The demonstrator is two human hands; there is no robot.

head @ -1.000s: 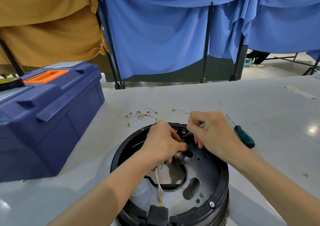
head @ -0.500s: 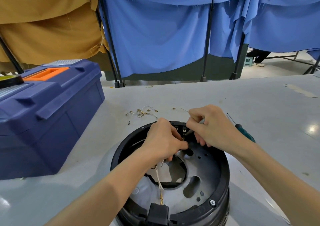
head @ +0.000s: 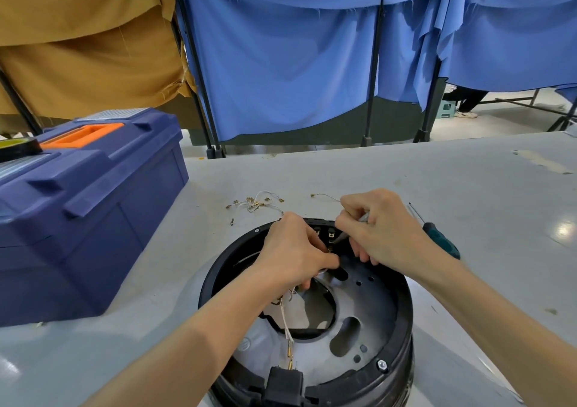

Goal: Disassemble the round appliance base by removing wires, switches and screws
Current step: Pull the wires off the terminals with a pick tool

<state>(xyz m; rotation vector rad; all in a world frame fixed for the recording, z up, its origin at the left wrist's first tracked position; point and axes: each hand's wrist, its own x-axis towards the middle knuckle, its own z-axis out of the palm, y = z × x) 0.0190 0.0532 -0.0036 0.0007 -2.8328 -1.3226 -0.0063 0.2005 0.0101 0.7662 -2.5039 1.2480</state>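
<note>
The round black appliance base (head: 402, 328) lies open side up at the table's near edge, a grey metal plate inside. My left hand (head: 293, 250) is closed inside its far part, pinching a wire terminal by the black terminal block (head: 324, 230). My right hand (head: 379, 227) grips a thin metal tool (head: 363, 218) whose tip points at that block. A white wire (head: 285, 319) runs from under my left hand down to a black plug socket (head: 284, 384) on the near rim. A hex screw (head: 382, 365) sits on the rim at the near right.
Loose removed wires (head: 256, 203) lie on the grey table beyond the base. A green-handled screwdriver (head: 437, 238) rests to the right of my right hand. A large blue toolbox (head: 87, 203) with an orange handle stands at the left. Blue and tan curtains hang behind.
Both hands have stayed at the terminal block with only slight shifts; my right hand has edged a little left and up. Nothing has come free.
</note>
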